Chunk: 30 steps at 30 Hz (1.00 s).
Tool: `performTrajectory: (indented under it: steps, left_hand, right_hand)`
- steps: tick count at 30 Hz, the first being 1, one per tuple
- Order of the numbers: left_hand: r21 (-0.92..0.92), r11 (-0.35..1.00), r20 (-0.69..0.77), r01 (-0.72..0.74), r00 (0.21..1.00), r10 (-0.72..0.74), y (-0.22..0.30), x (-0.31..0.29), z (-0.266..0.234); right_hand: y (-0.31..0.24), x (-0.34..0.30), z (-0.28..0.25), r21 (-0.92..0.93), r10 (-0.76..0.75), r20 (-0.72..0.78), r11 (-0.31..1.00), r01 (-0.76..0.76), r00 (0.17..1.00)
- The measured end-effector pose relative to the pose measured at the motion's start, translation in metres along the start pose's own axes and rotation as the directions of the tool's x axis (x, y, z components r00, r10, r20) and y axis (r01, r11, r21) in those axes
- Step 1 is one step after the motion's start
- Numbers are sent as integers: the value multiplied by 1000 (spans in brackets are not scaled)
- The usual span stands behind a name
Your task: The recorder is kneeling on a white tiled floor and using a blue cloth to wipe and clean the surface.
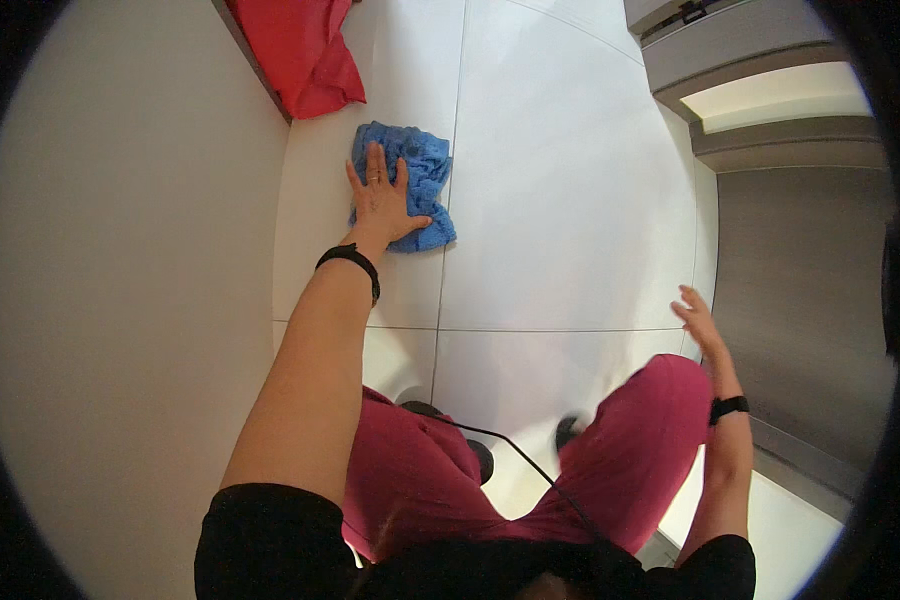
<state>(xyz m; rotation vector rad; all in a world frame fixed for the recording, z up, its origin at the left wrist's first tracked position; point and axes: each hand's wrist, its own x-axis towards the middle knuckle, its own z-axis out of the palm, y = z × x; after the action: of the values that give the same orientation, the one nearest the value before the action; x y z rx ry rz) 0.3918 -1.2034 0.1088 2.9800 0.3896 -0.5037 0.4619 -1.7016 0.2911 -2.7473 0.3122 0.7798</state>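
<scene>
A crumpled blue cloth (432, 170) lies on the white tiled floor (570, 200). My left hand (380, 205) presses down on it from above with the fingers spread and the palm flat. Part of the cloth is hidden beneath that hand. On the other side, my right hand (699, 318) hangs in the air beside my right knee, near the grey furniture front. Its fingers are loosely curved and apart, with nothing in them. Both wrists wear black bands.
A pale wall or panel (140, 300) rises close on the left. Red fabric (305, 60) hangs at the far left. Grey cabinet fronts (810, 270) line the right side. A black cable (515, 445) crosses between my bent knees, above my dark shoes.
</scene>
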Motion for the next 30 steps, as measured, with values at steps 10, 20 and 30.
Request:
performTrajectory:
  steps: [10,20,30]
  left_hand:
    - [-157,986,-199,-50,980,18,-19,-21,36]
    - [-249,816,-283,522,766,-577,-34,-34,82]
    - [-224,963,-522,151,816,-249,123,70,41]
  right_hand:
    - [123,104,145,-186,-76,108,978,96,991]
    - [102,71,170,-225,94,35,971,-84,995]
    - [99,69,166,-241,117,81,966,-94,990]
